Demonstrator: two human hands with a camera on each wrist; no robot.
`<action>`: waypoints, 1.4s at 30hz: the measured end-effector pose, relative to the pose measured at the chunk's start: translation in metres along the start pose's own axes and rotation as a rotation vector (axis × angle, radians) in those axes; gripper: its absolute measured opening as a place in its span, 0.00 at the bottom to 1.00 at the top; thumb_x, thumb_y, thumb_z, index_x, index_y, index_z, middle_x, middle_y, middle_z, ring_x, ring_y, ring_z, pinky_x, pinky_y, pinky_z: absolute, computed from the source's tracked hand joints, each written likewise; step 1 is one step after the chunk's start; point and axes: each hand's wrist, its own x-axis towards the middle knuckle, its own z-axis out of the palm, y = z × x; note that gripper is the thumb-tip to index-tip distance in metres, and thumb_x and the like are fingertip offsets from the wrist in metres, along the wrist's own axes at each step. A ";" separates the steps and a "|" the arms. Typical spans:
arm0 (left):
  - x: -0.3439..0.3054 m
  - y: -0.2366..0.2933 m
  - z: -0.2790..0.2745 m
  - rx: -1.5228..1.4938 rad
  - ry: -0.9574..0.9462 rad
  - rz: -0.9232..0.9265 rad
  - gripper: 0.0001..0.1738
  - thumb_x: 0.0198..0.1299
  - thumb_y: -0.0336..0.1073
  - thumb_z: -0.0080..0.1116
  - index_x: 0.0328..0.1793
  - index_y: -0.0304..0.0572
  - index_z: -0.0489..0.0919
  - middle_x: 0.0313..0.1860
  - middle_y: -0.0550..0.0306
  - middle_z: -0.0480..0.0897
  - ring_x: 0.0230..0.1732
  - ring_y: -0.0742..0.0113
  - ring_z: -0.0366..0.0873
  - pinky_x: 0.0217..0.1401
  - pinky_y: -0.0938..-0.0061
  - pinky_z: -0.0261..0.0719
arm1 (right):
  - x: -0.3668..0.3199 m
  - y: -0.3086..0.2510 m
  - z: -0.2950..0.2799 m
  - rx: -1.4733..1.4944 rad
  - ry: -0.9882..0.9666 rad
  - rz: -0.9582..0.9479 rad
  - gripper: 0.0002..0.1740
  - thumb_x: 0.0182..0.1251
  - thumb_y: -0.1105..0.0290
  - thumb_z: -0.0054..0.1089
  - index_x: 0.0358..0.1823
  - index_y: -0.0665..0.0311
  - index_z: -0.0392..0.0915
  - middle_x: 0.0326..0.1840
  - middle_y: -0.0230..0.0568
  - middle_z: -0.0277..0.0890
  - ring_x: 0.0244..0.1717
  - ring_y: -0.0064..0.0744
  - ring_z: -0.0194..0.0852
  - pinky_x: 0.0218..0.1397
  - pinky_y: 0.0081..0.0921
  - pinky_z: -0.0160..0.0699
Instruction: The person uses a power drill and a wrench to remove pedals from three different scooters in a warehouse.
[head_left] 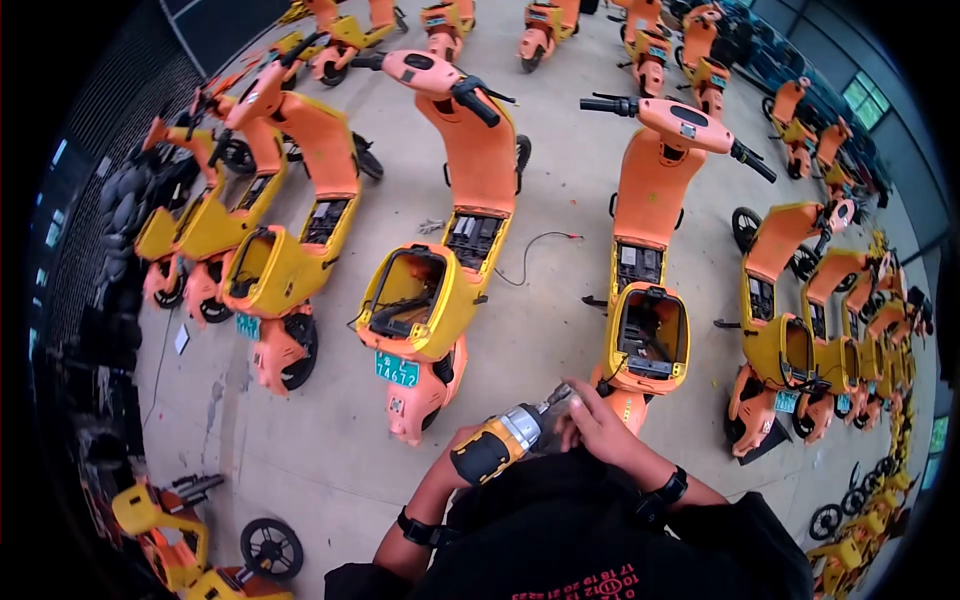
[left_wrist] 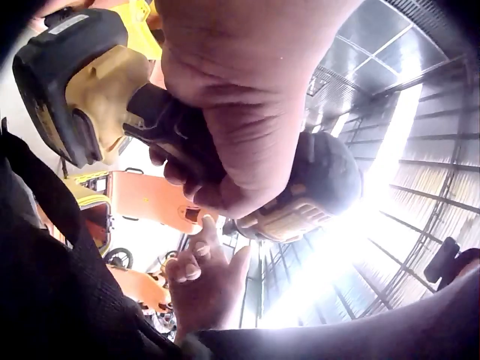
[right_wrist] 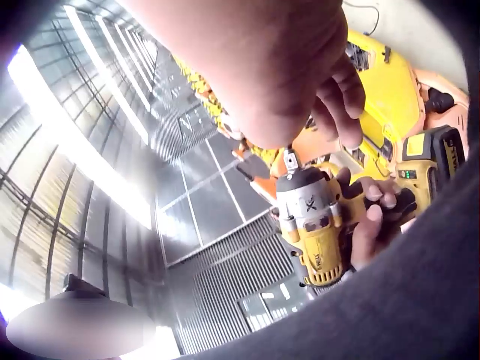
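My left hand (left_wrist: 244, 97) grips the black handle of a yellow-and-black cordless impact wrench (head_left: 497, 443), fingers wrapped round it. In the head view the tool hides most of that hand. The wrench's nose points toward my right hand (head_left: 598, 428). Its metal drive end (right_wrist: 291, 160) shows close below the right palm in the right wrist view. Seen from the left wrist, the right hand has loosely bent fingers (left_wrist: 204, 249), with the thumb apart from them and nothing visible between. In the head view these fingers overlap the tool's tip.
Orange-and-yellow scooters stand around on the concrete floor; two, a left one (head_left: 440, 290) and a right one (head_left: 650, 290), have open rear compartments facing me. A loose wheel (head_left: 271, 548) lies at lower left. A thin cable (head_left: 528, 255) lies between the two scooters.
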 end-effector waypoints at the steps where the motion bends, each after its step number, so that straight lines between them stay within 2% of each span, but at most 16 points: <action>1: 0.012 -0.005 -0.001 -0.060 0.015 -0.061 0.21 0.49 0.29 0.69 0.51 0.37 0.80 0.45 0.56 0.84 0.47 0.69 0.82 0.52 0.72 0.78 | 0.004 0.004 -0.009 0.009 0.009 0.034 0.30 0.81 0.52 0.32 0.75 0.64 0.50 0.37 0.39 0.76 0.29 0.25 0.79 0.34 0.20 0.73; 4: 0.043 -0.037 -0.008 -0.263 -0.041 -0.246 0.21 0.50 0.29 0.69 0.52 0.37 0.80 0.45 0.55 0.84 0.47 0.68 0.82 0.53 0.72 0.78 | 0.022 0.025 -0.041 -0.013 0.041 0.100 0.30 0.81 0.53 0.31 0.75 0.65 0.51 0.36 0.39 0.76 0.28 0.25 0.79 0.35 0.20 0.74; 5: 0.055 -0.045 -0.009 -0.328 -0.057 -0.312 0.21 0.50 0.29 0.69 0.52 0.38 0.80 0.45 0.55 0.84 0.47 0.67 0.82 0.53 0.71 0.78 | 0.030 0.033 -0.055 0.096 0.013 0.171 0.32 0.79 0.53 0.40 0.75 0.65 0.51 0.43 0.43 0.77 0.39 0.31 0.81 0.45 0.26 0.78; 7: 0.088 -0.052 -0.011 0.171 -0.062 -0.015 0.20 0.51 0.29 0.69 0.52 0.38 0.80 0.45 0.54 0.85 0.47 0.65 0.82 0.54 0.70 0.78 | 0.051 0.048 -0.074 -0.056 -0.054 0.048 0.37 0.76 0.54 0.48 0.76 0.66 0.49 0.49 0.47 0.76 0.48 0.35 0.78 0.51 0.29 0.76; 8: 0.104 -0.055 -0.009 0.202 -0.037 -0.025 0.22 0.51 0.30 0.69 0.54 0.38 0.79 0.46 0.53 0.84 0.48 0.63 0.83 0.55 0.69 0.79 | 0.066 0.051 -0.082 -0.222 -0.118 -0.096 0.42 0.72 0.55 0.56 0.77 0.67 0.46 0.55 0.50 0.74 0.56 0.38 0.76 0.58 0.31 0.75; 10: 0.128 -0.078 0.000 0.176 0.012 -0.215 0.26 0.51 0.31 0.69 0.58 0.38 0.77 0.50 0.52 0.83 0.52 0.61 0.81 0.57 0.68 0.78 | 0.099 0.046 -0.093 -0.194 -0.222 -0.101 0.61 0.59 0.51 0.70 0.79 0.67 0.34 0.74 0.60 0.54 0.77 0.51 0.52 0.76 0.39 0.53; 13: 0.199 -0.064 0.007 -0.019 0.101 -0.409 0.30 0.51 0.36 0.70 0.60 0.38 0.74 0.56 0.50 0.79 0.56 0.59 0.78 0.60 0.66 0.75 | 0.152 0.090 -0.100 -0.268 -0.321 -0.116 0.71 0.48 0.53 0.80 0.78 0.70 0.30 0.78 0.63 0.44 0.80 0.51 0.41 0.80 0.35 0.42; 14: 0.216 -0.076 0.009 -0.033 0.117 -0.407 0.30 0.50 0.37 0.70 0.59 0.38 0.74 0.55 0.49 0.79 0.56 0.57 0.78 0.60 0.65 0.75 | 0.170 0.078 -0.100 -0.098 -0.275 -0.272 0.63 0.49 0.57 0.80 0.77 0.68 0.42 0.75 0.56 0.53 0.74 0.46 0.55 0.74 0.37 0.59; 18: 0.253 -0.153 0.013 0.179 0.067 -0.455 0.30 0.53 0.31 0.65 0.63 0.36 0.69 0.55 0.48 0.77 0.57 0.58 0.77 0.61 0.65 0.75 | 0.232 0.161 -0.111 0.040 -0.379 0.099 0.48 0.42 0.67 0.84 0.67 0.62 0.67 0.63 0.37 0.71 0.63 0.31 0.69 0.65 0.31 0.71; 20: 0.273 -0.156 0.007 0.136 0.061 -0.433 0.34 0.55 0.25 0.57 0.69 0.36 0.62 0.60 0.44 0.74 0.63 0.56 0.73 0.67 0.65 0.70 | 0.243 0.163 -0.114 0.270 -0.227 -0.032 0.47 0.44 0.70 0.82 0.68 0.63 0.65 0.62 0.37 0.73 0.62 0.32 0.70 0.64 0.31 0.72; 21: 0.274 -0.174 -0.004 0.122 -0.109 -0.610 0.41 0.55 0.20 0.48 0.77 0.37 0.51 0.67 0.41 0.68 0.70 0.55 0.68 0.71 0.65 0.65 | 0.250 0.165 -0.113 0.432 -0.148 -0.084 0.43 0.50 0.70 0.79 0.68 0.63 0.65 0.61 0.37 0.72 0.62 0.30 0.70 0.64 0.30 0.71; 26: 0.313 -0.177 -0.036 -0.379 -0.212 -0.753 0.46 0.56 0.15 0.42 0.82 0.40 0.41 0.73 0.42 0.64 0.74 0.57 0.63 0.74 0.66 0.63 | 0.284 0.184 -0.112 0.508 0.207 -0.054 0.30 0.62 0.68 0.69 0.64 0.64 0.69 0.59 0.36 0.74 0.58 0.27 0.73 0.61 0.28 0.74; 29: 0.330 -0.203 -0.057 -0.725 -0.032 -0.932 0.29 0.66 0.20 0.43 0.75 0.33 0.61 0.63 0.42 0.74 0.61 0.61 0.76 0.62 0.72 0.76 | 0.316 0.199 -0.126 0.659 0.266 0.150 0.21 0.62 0.72 0.67 0.56 0.64 0.76 0.49 0.31 0.80 0.52 0.24 0.76 0.57 0.26 0.75; 33: 0.326 -0.311 -0.088 -0.395 0.197 -1.061 0.22 0.70 0.31 0.40 0.67 0.31 0.69 0.58 0.41 0.79 0.61 0.52 0.78 0.62 0.65 0.77 | 0.378 0.262 -0.146 0.975 0.177 0.317 0.22 0.60 0.77 0.62 0.57 0.70 0.74 0.44 0.40 0.81 0.32 0.29 0.81 0.38 0.26 0.81; 36: 0.308 -0.425 -0.089 -0.535 0.422 -1.139 0.24 0.73 0.39 0.39 0.69 0.32 0.67 0.61 0.42 0.77 0.64 0.52 0.75 0.65 0.59 0.73 | 0.426 0.301 -0.150 1.106 0.201 0.451 0.21 0.60 0.76 0.60 0.56 0.72 0.74 0.36 0.39 0.81 0.31 0.27 0.80 0.37 0.24 0.81; 42: 0.322 -0.542 -0.069 -0.712 0.673 -1.153 0.30 0.74 0.48 0.39 0.74 0.35 0.61 0.64 0.45 0.73 0.64 0.54 0.71 0.68 0.56 0.66 | 0.494 0.431 -0.118 1.279 0.097 0.512 0.16 0.57 0.71 0.61 0.47 0.69 0.78 0.30 0.37 0.78 0.27 0.27 0.77 0.34 0.24 0.77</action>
